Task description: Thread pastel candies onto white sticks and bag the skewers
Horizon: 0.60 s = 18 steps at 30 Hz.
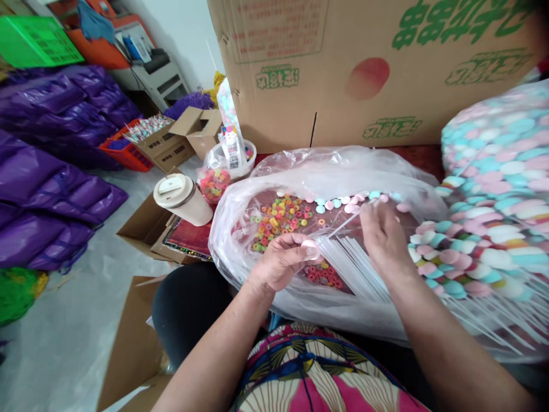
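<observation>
Fingers of the left hand (281,257) are pinching a pink disc (309,250); a white stick (344,225) is slanting from the clamped fingers of the right hand (382,232).
Both are being held towards the near edge of the worktop (191,236), contact between them unclear: an angled push could be splitting the disc, or a weak pinch could be dropping it onto the loose sticks (358,268).

Thin, wrinkled plastic film (343,166), shiny along its folds, rings the centre. Smooth white sticks (360,266) (plastic, by their look) lie at 4 o'clock; the sweets (461,260) at 3 look matt and soft. Toward 1 o'clock the carton (328,94) is matt cardboard. At 9 the sacks (38,200) are creased, glossy plastic; at 6, the top (321,372) is cloth.
</observation>
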{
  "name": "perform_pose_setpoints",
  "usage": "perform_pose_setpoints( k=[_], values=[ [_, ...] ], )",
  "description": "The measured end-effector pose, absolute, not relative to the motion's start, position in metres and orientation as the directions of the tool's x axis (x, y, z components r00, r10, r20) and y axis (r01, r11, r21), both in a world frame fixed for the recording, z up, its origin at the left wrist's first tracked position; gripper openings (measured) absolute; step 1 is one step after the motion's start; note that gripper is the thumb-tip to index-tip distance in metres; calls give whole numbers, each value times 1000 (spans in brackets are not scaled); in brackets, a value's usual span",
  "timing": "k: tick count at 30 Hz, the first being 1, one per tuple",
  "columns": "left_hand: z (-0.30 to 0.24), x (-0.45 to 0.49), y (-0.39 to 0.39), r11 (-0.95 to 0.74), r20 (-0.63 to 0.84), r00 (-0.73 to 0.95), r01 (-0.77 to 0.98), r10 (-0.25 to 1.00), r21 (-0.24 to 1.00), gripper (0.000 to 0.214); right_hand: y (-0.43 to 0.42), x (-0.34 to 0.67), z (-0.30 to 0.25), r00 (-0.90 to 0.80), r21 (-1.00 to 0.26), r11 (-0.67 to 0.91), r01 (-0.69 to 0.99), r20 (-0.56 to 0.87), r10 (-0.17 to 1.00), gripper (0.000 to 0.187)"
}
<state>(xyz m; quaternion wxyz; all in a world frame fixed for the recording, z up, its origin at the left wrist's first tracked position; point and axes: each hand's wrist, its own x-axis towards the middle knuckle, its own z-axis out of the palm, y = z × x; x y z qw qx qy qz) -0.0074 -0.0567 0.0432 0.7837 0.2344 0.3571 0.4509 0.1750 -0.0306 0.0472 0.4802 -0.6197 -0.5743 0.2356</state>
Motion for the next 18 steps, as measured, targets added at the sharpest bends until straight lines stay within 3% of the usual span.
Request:
perform_pose_setpoints(
  k=[2,3,5,6,7,9,11,13,15,18],
  values=[
    [46,-11,-57,466,-345,315,-548,884,695,30,-38,178,50,21,-531,263,805,470,882,42],
    [47,-13,-57,459,-335,315,-542,888,704,30,-41,177,51,-172,-355,375,856,488,856,39],
    [49,-15,-57,436,-313,310,-532,898,726,31,-46,175,53,-567,-123,642,757,364,739,35],
    [50,-16,-57,419,-309,287,-531,907,736,31,-48,175,54,-675,-86,719,689,284,681,34],
    [50,-18,-56,400,-312,250,-531,916,747,30,-49,176,54,-709,-92,741,666,233,666,34],
    [48,-20,-56,352,-325,146,-521,934,778,30,-51,181,57,-606,-228,650,725,235,760,31],
    [45,-21,-56,300,-314,55,-492,948,818,31,-55,184,61,-351,-511,431,743,251,902,26],
    [43,-18,-57,254,-268,33,-454,963,854,32,-59,180,66,-161,-770,212,601,143,977,23],
    [42,-11,-58,216,-214,55,-438,975,873,32,-61,167,68,-138,-892,54,449,-9,990,24],
    [43,-4,-62,224,-192,116,-446,975,867,31,-58,146,63,-215,-962,-76,264,-135,967,27]
  ],
)
